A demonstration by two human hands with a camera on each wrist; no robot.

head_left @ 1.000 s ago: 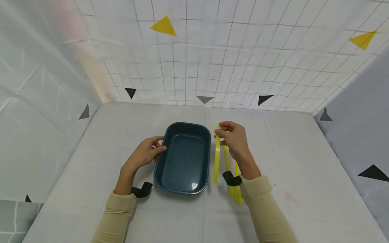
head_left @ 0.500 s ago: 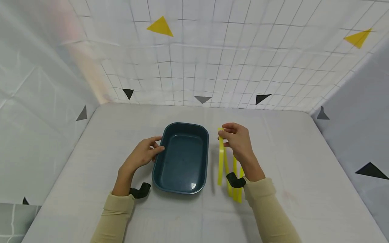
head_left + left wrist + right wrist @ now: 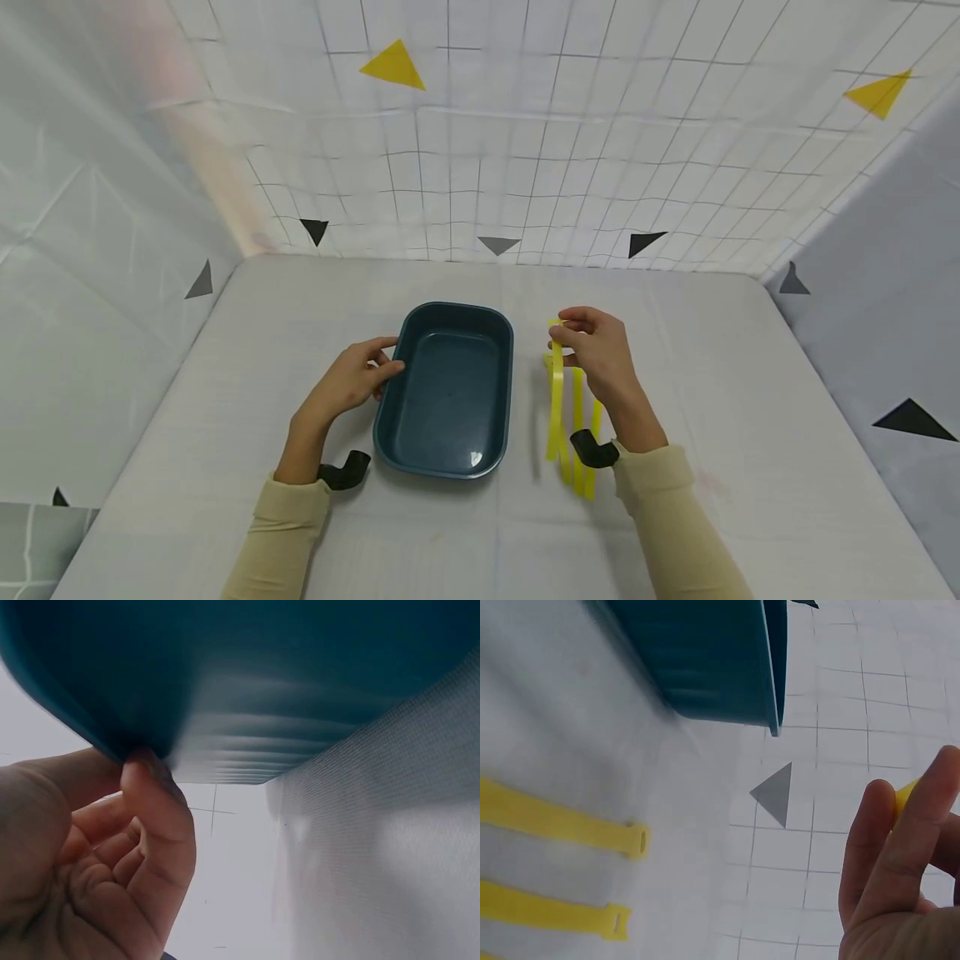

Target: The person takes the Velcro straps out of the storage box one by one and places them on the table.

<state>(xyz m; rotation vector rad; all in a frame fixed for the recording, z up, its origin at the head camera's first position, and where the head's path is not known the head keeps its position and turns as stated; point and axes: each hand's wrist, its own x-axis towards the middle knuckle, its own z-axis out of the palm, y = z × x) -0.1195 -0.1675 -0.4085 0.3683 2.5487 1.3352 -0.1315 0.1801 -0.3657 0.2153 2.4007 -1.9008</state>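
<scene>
A dark teal rectangular tray (image 3: 450,400) stands on the white-covered table. My left hand (image 3: 352,377) grips its left rim, thumb on the rim and fingers against the outer wall; the left wrist view shows the tray's ribbed wall (image 3: 247,705) close by. Right of the tray, my right hand (image 3: 603,348) pinches a yellow hook-and-loop cable tie (image 3: 556,400) near its top end, and the strap hangs down. In the right wrist view only a bit of yellow shows between the fingers. Several more such ties (image 3: 562,829) lie on the table, each with a slotted head.
The table (image 3: 420,533) is covered in white cloth. A white gridded sheet (image 3: 600,158) with yellow, grey and black triangles rises behind it, with pale sheets on both sides. Black wrist cameras (image 3: 345,471) stick out under both wrists.
My right hand has moved to the right and slightly nearer with the hanging cable tie, now over the other ties. The left hand stays on the tray's rim. The head view has shifted slightly.
</scene>
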